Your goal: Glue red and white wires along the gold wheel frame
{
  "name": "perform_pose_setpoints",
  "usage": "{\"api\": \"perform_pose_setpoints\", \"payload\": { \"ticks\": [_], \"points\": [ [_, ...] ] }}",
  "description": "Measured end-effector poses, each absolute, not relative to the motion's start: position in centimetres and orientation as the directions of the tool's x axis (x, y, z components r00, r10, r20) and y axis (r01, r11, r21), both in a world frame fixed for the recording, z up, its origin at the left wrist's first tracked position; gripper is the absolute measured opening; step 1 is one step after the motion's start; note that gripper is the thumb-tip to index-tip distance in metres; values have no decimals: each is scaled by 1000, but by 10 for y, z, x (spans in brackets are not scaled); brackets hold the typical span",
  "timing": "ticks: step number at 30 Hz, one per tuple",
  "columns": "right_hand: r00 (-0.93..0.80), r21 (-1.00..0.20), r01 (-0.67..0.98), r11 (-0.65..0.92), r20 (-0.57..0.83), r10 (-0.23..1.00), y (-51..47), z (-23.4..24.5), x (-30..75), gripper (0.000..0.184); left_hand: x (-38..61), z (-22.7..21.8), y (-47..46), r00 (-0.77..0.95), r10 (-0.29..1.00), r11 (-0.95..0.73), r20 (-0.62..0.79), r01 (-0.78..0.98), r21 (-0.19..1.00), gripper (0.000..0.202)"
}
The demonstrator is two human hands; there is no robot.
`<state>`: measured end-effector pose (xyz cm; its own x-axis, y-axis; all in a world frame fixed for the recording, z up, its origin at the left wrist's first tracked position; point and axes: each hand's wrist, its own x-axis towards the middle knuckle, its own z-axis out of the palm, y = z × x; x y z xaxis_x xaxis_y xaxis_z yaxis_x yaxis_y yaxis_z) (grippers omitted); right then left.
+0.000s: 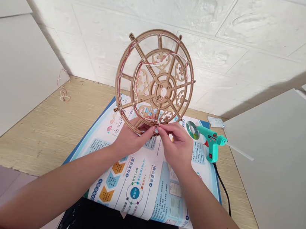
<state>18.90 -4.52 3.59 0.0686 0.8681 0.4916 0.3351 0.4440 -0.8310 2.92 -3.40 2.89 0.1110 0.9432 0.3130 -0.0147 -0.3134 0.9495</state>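
A round gold openwork frame (154, 81) with spokes and scroll cut-outs stands upright on its lower edge. Thin red and white wires (148, 64) run along its rings and spokes. My left hand (131, 136) grips the bottom rim, thumb in front and fingers behind. Beside it, my right hand (176, 142) pinches wire at the bottom of the inner ring, thumb against forefinger. The two thumbs nearly meet there. The fingers behind the rim are partly hidden.
A printed poster (143, 166) covers the wooden tabletop (86, 109). On the right lie a teal glue gun (213, 141) with a black cord, a roll of tape (193, 130) and a small white packet (215, 122). White panels (13, 81) flank both sides; loose wire (64, 93) lies left.
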Motion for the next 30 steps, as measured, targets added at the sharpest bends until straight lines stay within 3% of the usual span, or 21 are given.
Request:
{"api": "perform_pose_setpoints", "payload": {
  "ticks": [10,18,23,30],
  "points": [
    [77,-842,332,425,473,878,-46,36,188,9,30,29,-36,103,936,-344,338,59,937,13],
    [77,-871,303,387,426,901,-48,35,186,8,31,24,-36,102,936,-345,336,85,935,25],
    [89,-894,263,364,398,913,-47,34,185,8,31,24,-36,106,929,-364,354,97,926,20],
    [104,-949,186,254,276,956,-44,31,188,8,29,16,-35,111,909,-416,402,149,897,22]
  ]
}}
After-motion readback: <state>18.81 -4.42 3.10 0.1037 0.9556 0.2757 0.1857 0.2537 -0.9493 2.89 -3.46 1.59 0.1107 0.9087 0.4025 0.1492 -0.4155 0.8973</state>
